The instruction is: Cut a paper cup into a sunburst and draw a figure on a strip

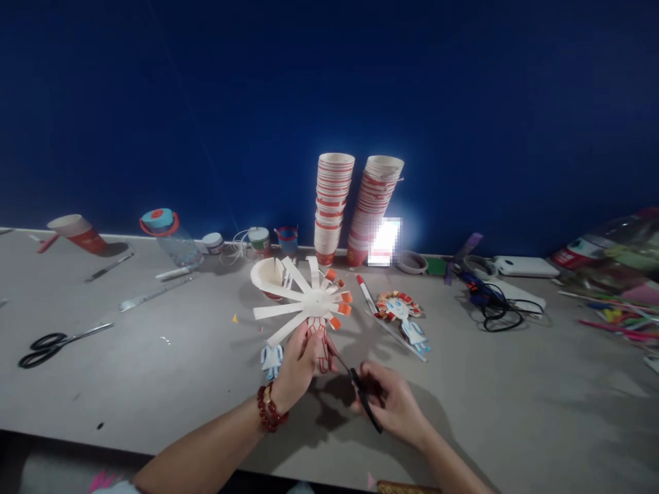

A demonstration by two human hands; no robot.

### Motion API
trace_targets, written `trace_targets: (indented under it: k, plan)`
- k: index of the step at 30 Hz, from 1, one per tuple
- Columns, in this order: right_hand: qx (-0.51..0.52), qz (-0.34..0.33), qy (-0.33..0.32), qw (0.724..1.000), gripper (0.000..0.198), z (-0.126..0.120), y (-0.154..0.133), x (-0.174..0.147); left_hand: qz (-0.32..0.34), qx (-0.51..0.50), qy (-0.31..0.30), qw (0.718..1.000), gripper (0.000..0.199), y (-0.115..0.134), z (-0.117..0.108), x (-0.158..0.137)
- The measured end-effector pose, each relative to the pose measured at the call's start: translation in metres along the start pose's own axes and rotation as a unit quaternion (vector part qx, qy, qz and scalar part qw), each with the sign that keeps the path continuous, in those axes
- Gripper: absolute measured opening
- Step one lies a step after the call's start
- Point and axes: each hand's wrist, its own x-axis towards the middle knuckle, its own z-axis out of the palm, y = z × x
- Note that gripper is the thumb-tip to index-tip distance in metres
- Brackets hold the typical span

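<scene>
My left hand [296, 363], with a red bead bracelet on its wrist, grips a paper doll cut from a paper cup [316, 302]. White strips fan out from its round middle, and several on the right end in orange curls. Its small body is outlined in red. My right hand [394, 405] is closed on the black handles of scissors [363, 394], whose blades point at the doll's body beside my left fingers. A small blue-and-white paper body [272, 358] lies left of my left hand. On the right lies a finished-looking paper doll [397, 307] with orange curls and a blue-edged dress.
Two tall paper cup stacks [334, 206] stand against the blue wall beside a glowing, blurred screen [385, 241]. A cut cup [262, 274] lies behind the strips. Leftward are other scissors [51, 346], a bottle [172, 240] and a tipped cup [82, 233]. Black cables [494, 305] lie right.
</scene>
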Motion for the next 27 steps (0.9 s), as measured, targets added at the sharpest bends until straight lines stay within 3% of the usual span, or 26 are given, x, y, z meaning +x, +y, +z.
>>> trace_targets:
  k: [4, 6, 8, 12, 17, 20, 22, 24, 27]
  plan:
    - [-0.104, -0.008, 0.122, 0.987, 0.031, -0.017, 0.006, -0.004, -0.022, -0.027, -0.023, 0.999, 0.028, -0.004, -0.004, 0.001]
    - [-0.2, -0.031, 0.125, 0.971, 0.024, -0.029, 0.01, -0.007, -0.013, -0.033, -0.03, 0.999, 0.027, -0.003, -0.005, 0.002]
    - [-0.261, -0.031, 0.103, 0.959, 0.019, -0.04, 0.013, -0.012, -0.001, -0.031, -0.033, 0.999, 0.025, -0.001, -0.006, 0.002]
    - [-0.367, 0.044, 0.064, 0.927, 0.011, -0.047, 0.012, -0.016, 0.013, -0.013, -0.044, 0.999, 0.027, 0.003, -0.004, 0.002]
    - [-0.382, 0.086, -0.039, 0.919, 0.014, -0.056, -0.006, -0.01, 0.025, 0.023, -0.039, 0.999, 0.028, 0.002, -0.002, -0.001]
    - [-0.369, 0.03, -0.032, 0.929, 0.016, -0.056, -0.032, -0.003, 0.037, 0.056, -0.043, 0.997, 0.025, 0.001, -0.002, -0.003]
    - [-0.346, -0.061, 0.038, 0.936, 0.007, -0.048, -0.052, 0.005, 0.043, 0.071, -0.046, 0.995, 0.026, 0.001, 0.0, -0.004]
    - [-0.332, -0.197, 0.109, 0.916, 0.016, -0.034, -0.07, 0.016, 0.057, 0.087, -0.035, 0.994, 0.027, -0.001, 0.001, -0.005]
    - [-0.387, -0.263, 0.17, 0.867, 0.014, -0.013, -0.081, 0.035, 0.126, 0.165, 0.021, 0.978, 0.026, -0.008, 0.001, -0.006]
